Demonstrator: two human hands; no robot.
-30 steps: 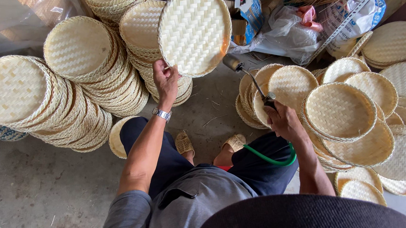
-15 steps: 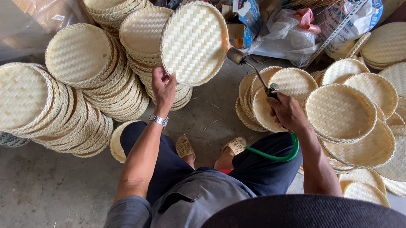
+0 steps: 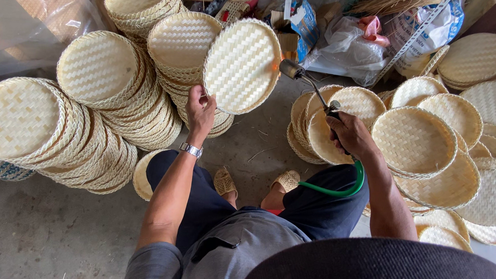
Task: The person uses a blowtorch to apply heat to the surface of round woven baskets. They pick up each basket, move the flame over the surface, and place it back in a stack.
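Note:
My left hand (image 3: 200, 110) grips the lower rim of a round woven bamboo tray (image 3: 241, 65), held upright in front of me with its flat face toward me. My right hand (image 3: 347, 133) holds a gas torch (image 3: 310, 86) by its handle, with a green hose (image 3: 336, 186) looping down over my right knee. The torch's nozzle sits at the tray's right edge, where a small orange glow shows on the rim. A watch is on my left wrist.
Leaning stacks of finished trays (image 3: 98, 92) crowd the left and back. More trays (image 3: 429, 143) lie piled at the right. Plastic bags (image 3: 355, 43) and clutter sit at the back. I sit with my sandalled feet (image 3: 257, 182) on the concrete floor (image 3: 39, 230).
The tray has tilted and shifted slightly right in my left hand. My right hand has raised the torch so that its nozzle now meets the tray's right rim.

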